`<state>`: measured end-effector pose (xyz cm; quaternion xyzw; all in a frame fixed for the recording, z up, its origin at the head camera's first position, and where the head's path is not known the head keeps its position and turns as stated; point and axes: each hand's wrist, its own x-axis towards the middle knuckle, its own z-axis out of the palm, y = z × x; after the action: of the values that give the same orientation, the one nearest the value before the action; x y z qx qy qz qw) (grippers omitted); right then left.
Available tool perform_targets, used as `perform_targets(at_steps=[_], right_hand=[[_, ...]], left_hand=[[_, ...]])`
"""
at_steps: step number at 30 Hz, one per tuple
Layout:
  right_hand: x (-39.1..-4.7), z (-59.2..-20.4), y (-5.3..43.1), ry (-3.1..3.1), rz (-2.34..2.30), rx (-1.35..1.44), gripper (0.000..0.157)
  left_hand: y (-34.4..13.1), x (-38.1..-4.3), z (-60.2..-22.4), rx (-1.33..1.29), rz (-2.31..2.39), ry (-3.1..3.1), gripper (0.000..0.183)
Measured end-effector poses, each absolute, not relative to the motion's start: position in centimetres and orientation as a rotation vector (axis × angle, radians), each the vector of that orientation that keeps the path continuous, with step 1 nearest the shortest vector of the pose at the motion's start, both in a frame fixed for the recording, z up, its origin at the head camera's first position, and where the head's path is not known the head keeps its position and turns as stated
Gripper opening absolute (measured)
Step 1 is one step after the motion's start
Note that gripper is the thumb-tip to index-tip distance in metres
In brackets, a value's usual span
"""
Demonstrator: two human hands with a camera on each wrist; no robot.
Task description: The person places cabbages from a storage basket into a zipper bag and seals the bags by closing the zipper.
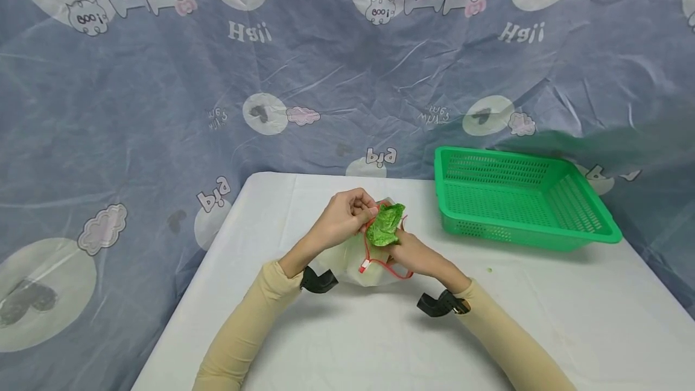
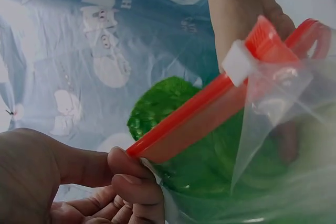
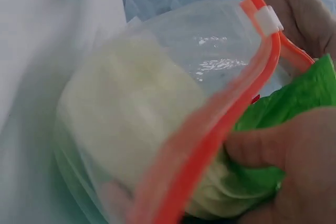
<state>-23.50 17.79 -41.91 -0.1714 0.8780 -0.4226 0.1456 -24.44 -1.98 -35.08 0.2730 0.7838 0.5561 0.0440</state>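
Observation:
A clear zip bag (image 1: 368, 279) with a red zip edge lies on the table, its mouth spread. Inside is a Chinese cabbage (image 3: 126, 98), pale at the base; its green leafy end (image 1: 385, 225) sticks out of the mouth. My left hand (image 1: 347, 219) pinches the red edge between thumb and fingers. At the mouth, my right hand (image 1: 417, 252) grips the cabbage, thumb (image 3: 254, 148) against the leafy end and other fingers partly hidden by the bag. A white slider (image 3: 269, 20) sits near one end of the zip.
To the right at the back stands a green perforated basket (image 1: 521, 237). A small green scrap (image 1: 489, 270) lies on the white table (image 1: 336, 343). A patterned grey-blue curtain (image 1: 336, 89) hangs behind the table.

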Motion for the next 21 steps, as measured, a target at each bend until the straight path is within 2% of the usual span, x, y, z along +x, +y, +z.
perform_targets(at_steps=[4,7,9,17,21], right_hand=[[-23.5,-41.7,17.7,2.465,-1.372,-0.380,0.060],[-23.3,-41.8,17.5,2.523,-1.372,-0.395,0.073],[-23.2,-41.9,17.4,2.596,-1.317,-0.453,0.076],[-22.4,-41.6,17.7,2.734,-1.030,-0.663,0.058],[-22.6,-41.4,17.7,2.716,-0.998,-0.625,0.052]], left_hand=[[-1.8,-24.2,-35.1,0.871,1.684,2.416,0.010],[-1.7,-24.2,-35.1,0.859,1.723,2.464,0.009],[-1.7,-24.3,-35.2,0.818,1.783,2.496,0.008],[-1.4,-24.5,-35.4,0.774,1.826,2.482,0.008],[-1.4,-24.4,-35.4,0.832,1.786,2.476,0.008]])
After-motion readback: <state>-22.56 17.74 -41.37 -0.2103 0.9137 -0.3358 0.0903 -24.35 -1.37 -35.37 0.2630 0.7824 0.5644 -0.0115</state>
